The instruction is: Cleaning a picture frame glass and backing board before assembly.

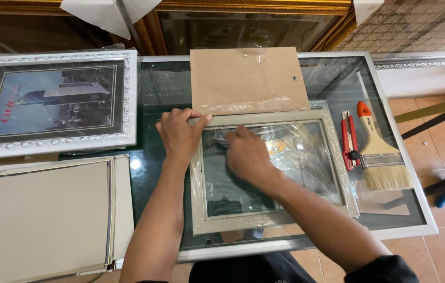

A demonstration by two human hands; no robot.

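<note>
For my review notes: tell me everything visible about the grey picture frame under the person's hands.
The grey picture frame is rectangular with a plain, matte moulding, lying flat on the glass table. Wrinkled clear plastic wrap covers it, loose at the edges. Its centre is glassy and reflective. The left hand grips its upper left corner; the right hand rests on the wrapped pane. A brown backing board overlaps its top edge.

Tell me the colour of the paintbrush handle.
Pale wood with an orange tip, paintbrush, head view.
</note>
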